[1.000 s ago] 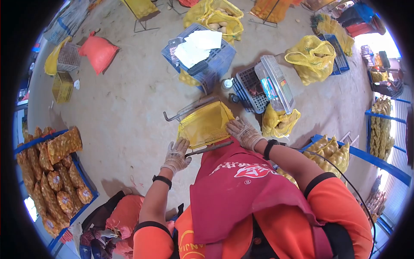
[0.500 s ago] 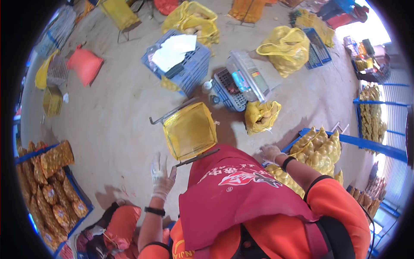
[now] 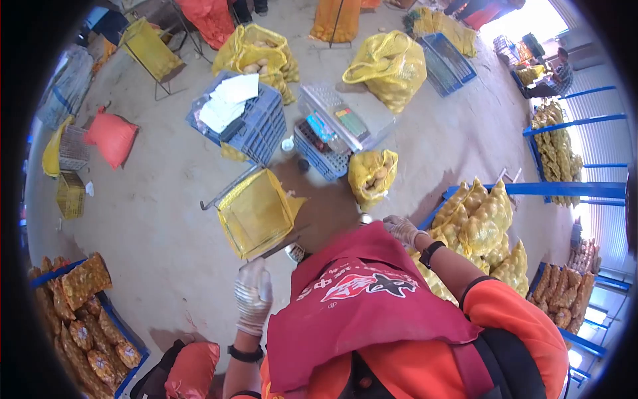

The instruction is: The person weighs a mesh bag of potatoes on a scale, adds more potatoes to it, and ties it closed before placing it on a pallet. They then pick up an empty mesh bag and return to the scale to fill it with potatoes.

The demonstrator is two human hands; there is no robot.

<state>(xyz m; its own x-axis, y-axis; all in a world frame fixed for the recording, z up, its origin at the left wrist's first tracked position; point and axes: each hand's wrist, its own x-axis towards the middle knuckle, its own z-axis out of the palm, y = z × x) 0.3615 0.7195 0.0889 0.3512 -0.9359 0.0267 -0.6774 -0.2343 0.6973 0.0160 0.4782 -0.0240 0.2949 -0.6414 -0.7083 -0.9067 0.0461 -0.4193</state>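
My left hand (image 3: 254, 296), in a white striped glove, has its fingers together over the near end of a dark metal bar (image 3: 278, 247). That bar belongs to a stand that spreads a yellow mesh bag (image 3: 256, 213) by its square mouth. My fingertips are right at the bar, and its end is hidden behind them. On the other side, my gloved right hand (image 3: 402, 230) hangs by the edge of the maroon apron (image 3: 372, 299), fingers loosely bent, with nothing seen in it. Just beyond it stands a small yellow mesh bag of potatoes (image 3: 373, 176).
A blue crate (image 3: 256, 126) bears papers; beside it a lower blue crate (image 3: 322, 154) carries a clear plastic box (image 3: 345, 120). Filled yellow bags (image 3: 485, 219) are stacked at right, and netted sacks (image 3: 86, 319) at left. Big potato bags (image 3: 392, 70) stand farther off.
My left hand has gone from spread fingers to fingers drawn together at the bar. My right hand's fingers have bent in, closer to the apron. The view has shifted, so the scene sits farther left.
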